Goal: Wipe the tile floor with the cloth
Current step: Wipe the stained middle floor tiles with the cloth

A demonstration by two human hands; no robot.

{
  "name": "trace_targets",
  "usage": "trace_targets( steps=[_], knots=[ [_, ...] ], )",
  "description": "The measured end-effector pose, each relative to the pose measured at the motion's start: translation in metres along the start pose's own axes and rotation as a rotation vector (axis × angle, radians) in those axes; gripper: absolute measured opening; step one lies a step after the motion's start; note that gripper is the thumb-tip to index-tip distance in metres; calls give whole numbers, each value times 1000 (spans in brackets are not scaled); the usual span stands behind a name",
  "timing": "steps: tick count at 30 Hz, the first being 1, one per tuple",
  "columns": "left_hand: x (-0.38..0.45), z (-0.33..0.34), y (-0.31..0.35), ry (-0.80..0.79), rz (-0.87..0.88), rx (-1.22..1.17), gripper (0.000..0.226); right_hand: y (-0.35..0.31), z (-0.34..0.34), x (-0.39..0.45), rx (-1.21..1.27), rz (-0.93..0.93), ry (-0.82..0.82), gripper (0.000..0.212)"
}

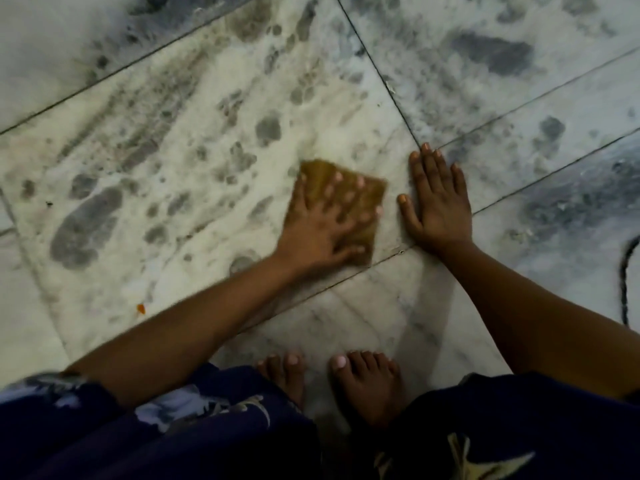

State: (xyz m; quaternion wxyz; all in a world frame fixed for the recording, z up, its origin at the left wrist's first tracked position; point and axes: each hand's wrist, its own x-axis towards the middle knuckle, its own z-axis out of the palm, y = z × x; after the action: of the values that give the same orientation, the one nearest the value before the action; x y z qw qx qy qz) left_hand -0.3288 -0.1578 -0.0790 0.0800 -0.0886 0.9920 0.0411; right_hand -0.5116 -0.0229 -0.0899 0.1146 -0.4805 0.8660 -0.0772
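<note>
My left hand (320,233) lies flat on the cloth (346,202), fingers spread and straight, pressing it down onto the tile floor (180,140); the hand and cloth are blurred. The cloth is a brownish-yellow folded square, lying on the pale marbled tile just left of a grout line. I can read no label or writing on it.

My right hand (438,202) rests just beside the cloth, palm down on the floor, fingers straight and close together, thumb out toward the cloth, holding nothing. Its fingertips reach the point where several grout lines meet.

Around the cloth the tile is smeared with grey smudges and streaks, including a long dark patch (85,230) far to the left. A small orange speck (141,308) lies near my left forearm. My bare feet (363,382) stand on the tile below, between dark patterned clothing (194,431). A dark cord (625,282) curves at the right edge.
</note>
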Motion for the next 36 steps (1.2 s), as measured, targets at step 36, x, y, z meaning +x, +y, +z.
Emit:
trace_targets(
  steps=[36],
  knots=[
    [-24,-23,-106,-95,-741,-219,64,-59,5,28,113,-161,23,69]
  ],
)
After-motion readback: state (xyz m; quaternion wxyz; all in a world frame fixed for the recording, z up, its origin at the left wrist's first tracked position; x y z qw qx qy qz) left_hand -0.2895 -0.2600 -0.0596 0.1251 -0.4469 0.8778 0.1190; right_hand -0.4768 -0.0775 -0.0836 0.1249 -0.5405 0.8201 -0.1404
